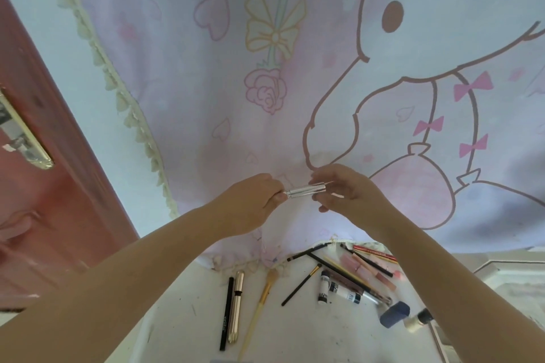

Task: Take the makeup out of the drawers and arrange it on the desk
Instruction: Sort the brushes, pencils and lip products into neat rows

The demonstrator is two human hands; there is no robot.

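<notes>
Both forearms reach up from the desk [188,298]; left hand [253,203] and right hand [348,194] each pinch one end of one silver makeup tube [305,190], held level above the desk's far edge. Below lie a black pencil [226,314], gold tube [236,306], and two white tubes [333,289] among brushes, before a pink curtain [236,68].

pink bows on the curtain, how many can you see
3, all on the cartoon rabbit at right: the upper bow, the middle bow lower left of it, and the lower bow. Folds or the frame edge may hide more.
</notes>
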